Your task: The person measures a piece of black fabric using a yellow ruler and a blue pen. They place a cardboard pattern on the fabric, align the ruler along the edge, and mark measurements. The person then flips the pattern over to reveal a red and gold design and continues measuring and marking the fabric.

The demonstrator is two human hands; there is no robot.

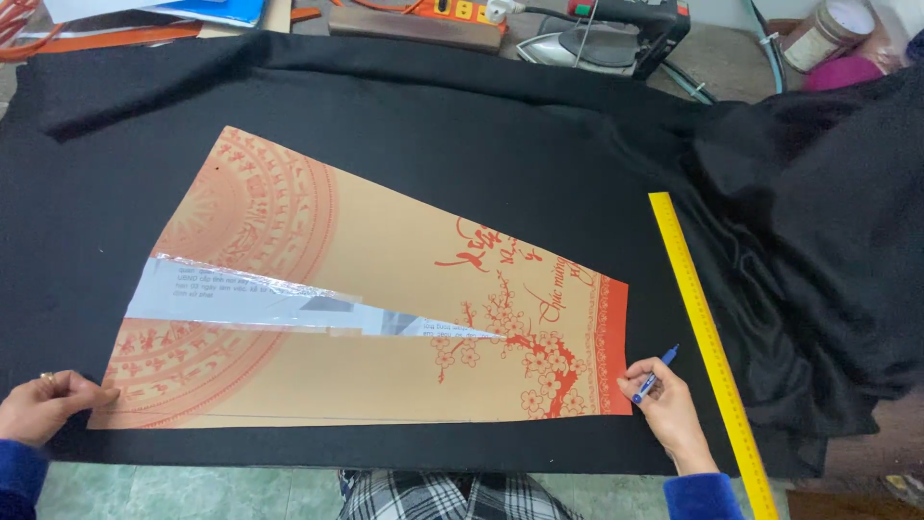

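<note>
A large tan paper pattern piece printed with red circular ornament and blossom branches (pixel 385 289) was laid flat on a black cloth (pixel 462 125) that covered the surface. The paper was shaped like a wedge, wider at the left and narrower at the right, and a long silvery-grey tapered strip (pixel 260 300) was set into a slit running from its left edge toward the middle.

The left hand (pixel 43 404), in a dark blue sleeve, was rested on the cloth at the lower left corner of the paper, its fingers curled loosely together and their tips pressed on the paper's edge; a ring was seen on one finger. The right hand (pixel 666 404), also in a blue sleeve, was placed just beside the lower right corner of the paper, and a blue pen (pixel 655 375) was pinched between its thumb and fingers, the tip pointed down toward the paper's red border.

A long yellow ruler (pixel 707 337) was laid on the cloth just to the right of that hand, running diagonally toward the near edge. More black fabric was bunched at the right. An electric iron (pixel 597 39) and a jar (pixel 823 34) were seen beyond the far edge.
</note>
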